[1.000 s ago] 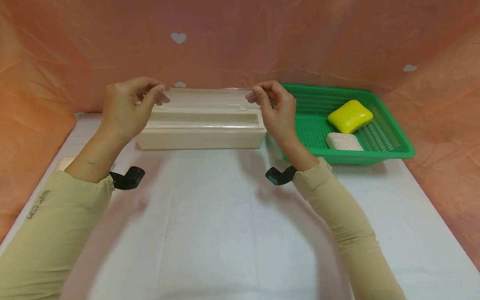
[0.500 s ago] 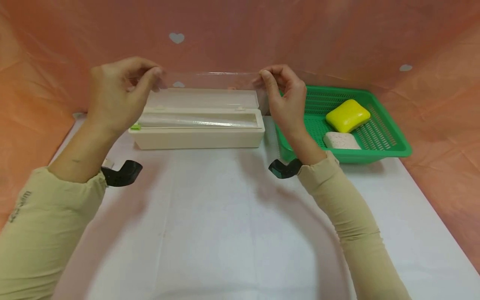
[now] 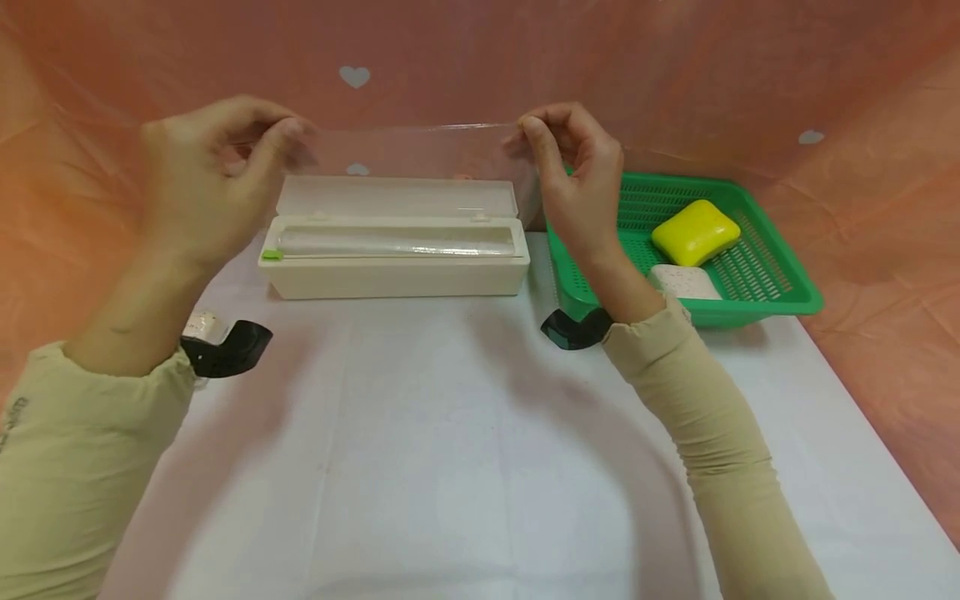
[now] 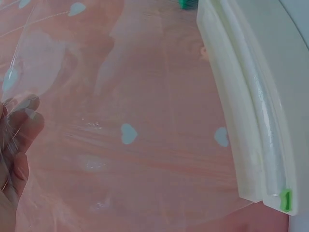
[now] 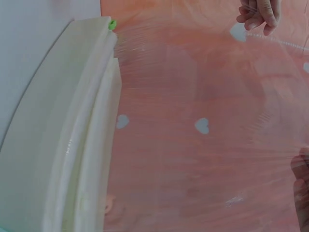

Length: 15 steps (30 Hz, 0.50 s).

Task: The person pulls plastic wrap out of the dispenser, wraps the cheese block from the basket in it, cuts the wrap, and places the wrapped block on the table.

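Observation:
Between my raised hands stretches a clear sheet of cling film, drawn up from the roll in a cream dispenser box. My left hand pinches the film's upper left corner between thumb and fingers. At the upper right corner, my right hand pinches it too. Behind the roll the box's lid stands tilted back. A small green slide cutter sits at the box's left end. In the left wrist view, film spreads from the left fingers to the box.
A green basket stands right of the box, holding a yellow soap-like bar and a pale speckled block. Another pale speckled piece lies partly hidden behind the left wrist. An orange curtain hangs behind the white-covered table.
Both hands have risen and moved apart, drawing more cling film up out of the box. The green slide cutter, hidden by my left hand at first, has come into view.

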Each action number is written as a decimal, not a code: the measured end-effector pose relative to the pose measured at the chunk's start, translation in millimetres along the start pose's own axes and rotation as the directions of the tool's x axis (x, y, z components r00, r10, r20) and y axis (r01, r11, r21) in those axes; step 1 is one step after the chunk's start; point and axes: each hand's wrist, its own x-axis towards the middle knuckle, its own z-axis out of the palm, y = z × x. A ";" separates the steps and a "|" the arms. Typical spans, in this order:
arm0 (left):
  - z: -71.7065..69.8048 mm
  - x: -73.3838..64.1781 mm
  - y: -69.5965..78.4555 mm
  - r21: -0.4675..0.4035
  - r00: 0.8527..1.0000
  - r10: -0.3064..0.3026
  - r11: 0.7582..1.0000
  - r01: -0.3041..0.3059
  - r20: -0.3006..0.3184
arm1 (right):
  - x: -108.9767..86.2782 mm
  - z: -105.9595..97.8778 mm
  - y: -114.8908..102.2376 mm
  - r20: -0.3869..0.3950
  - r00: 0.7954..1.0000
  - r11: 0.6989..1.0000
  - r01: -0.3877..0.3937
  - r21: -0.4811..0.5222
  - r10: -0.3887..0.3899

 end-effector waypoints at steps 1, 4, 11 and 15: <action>-1.0 0.2 0.1 -0.002 1.000 0.011 1.000 -0.011 -0.006 | 0.7 0.1 -0.8 0.001 1.000 1.000 0.012 0.004 -0.012; -3.1 1.1 1.0 -0.029 1.000 0.006 1.000 -0.007 -0.024 | 2.4 0.3 -3.5 0.001 0.999 0.999 0.052 0.009 -0.052; -7.4 5.0 -2.1 -0.020 0.990 0.116 0.993 -0.118 -0.082 | 9.2 -0.5 -8.1 0.011 0.991 0.990 0.136 0.025 -0.136; -9.3 10.8 -14.3 -0.024 0.983 0.147 0.988 -0.150 -0.114 | 15.5 -2.6 -4.6 0.019 0.984 0.984 0.178 0.028 -0.179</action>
